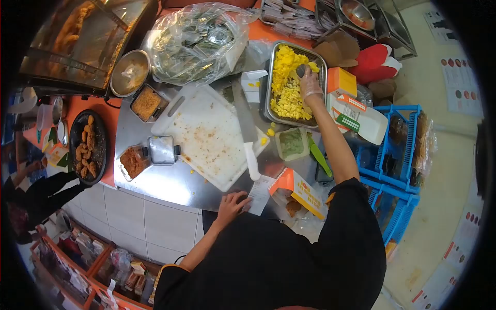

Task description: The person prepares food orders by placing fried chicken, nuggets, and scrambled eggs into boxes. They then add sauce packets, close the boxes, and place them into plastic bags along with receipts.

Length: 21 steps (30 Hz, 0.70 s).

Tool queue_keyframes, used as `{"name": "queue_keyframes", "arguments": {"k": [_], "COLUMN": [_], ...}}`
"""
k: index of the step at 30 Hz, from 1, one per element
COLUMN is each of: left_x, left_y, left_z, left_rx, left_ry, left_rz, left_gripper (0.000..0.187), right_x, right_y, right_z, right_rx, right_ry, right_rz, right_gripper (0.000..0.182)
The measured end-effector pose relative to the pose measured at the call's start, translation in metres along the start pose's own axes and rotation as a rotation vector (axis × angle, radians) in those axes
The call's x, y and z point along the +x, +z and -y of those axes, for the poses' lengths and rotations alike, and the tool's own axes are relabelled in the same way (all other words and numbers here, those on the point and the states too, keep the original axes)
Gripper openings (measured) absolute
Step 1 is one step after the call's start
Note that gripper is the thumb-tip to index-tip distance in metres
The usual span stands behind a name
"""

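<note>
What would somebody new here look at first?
Probably the bright yellow food in the metal tray, near the top and right of the middle, with the right hand reaching in. Next might be the big knife lying along the right side of the white cutting board, or the huge see-through bag above the board.

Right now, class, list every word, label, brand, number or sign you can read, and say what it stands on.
No text is clear enough to quote.
Open takeaway box: lettering on its side, too blurred.
Paper slip by the left hand: print too small.
White open box: markings too small.
Wall posters: print too small.
</note>
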State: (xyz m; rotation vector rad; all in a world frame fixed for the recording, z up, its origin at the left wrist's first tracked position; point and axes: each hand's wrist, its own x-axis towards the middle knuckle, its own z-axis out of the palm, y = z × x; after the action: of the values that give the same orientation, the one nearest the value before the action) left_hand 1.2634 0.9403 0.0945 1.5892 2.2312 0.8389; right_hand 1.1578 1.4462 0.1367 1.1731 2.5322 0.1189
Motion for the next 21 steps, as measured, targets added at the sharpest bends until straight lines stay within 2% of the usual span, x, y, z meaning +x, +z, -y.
{"name": "queue_keyframes", "arguments": {"k": [4, 7, 8, 12, 15, 18, 19, 21], "left_x": [0.003, 0.007, 0.007, 0.012, 0.016, 0.033, 0.036, 0.025], "left_y": [0.021, 0.034, 0.034, 0.038, 0.043, 0.029, 0.022, 0.024], "left_z": [-0.012, -0.020, -0.019, -0.018, -0.019, -0.025, -0.030, -0.028], "left_rx": [0.085, 0.190, 0.196, 0.203, 0.225, 0.109, 0.104, -0.245], "left_ry": [0.164, 0.108, 0.097, 0.050, 0.015, 0.008, 0.022, -0.015], "left_rz": [-0.048, 0.032, 0.028, 0.004, -0.002, 0.056, 0.067, 0.142], "left_gripper": [0.059, 0.063, 0.063, 0.063, 0.062, 0.062, 0.062, 0.061], "right_x": [0.003, 0.013, 0.020, -0.004, 0.001, 0.012, 0.006, 0.006], "right_y": [0.017, 0.018, 0.016, -0.016, 0.004, 0.043, 0.043, 0.032], "right_z": [0.003, -0.008, -0.009, -0.013, -0.018, -0.032, -0.034, -0.033], "right_rx": [-0.082, -0.161, -0.104, -0.046, -0.017, 0.010, 0.069, 0.186], "right_ry": [-0.075, -0.140, -0.110, -0.143, -0.161, -0.255, -0.212, -0.129], "right_rz": [-0.075, -0.027, -0.002, -0.075, -0.131, -0.305, -0.249, -0.172], "right_gripper": [0.074, 0.076, 0.084, 0.078, 0.068, 0.063, 0.065, 0.070]}}
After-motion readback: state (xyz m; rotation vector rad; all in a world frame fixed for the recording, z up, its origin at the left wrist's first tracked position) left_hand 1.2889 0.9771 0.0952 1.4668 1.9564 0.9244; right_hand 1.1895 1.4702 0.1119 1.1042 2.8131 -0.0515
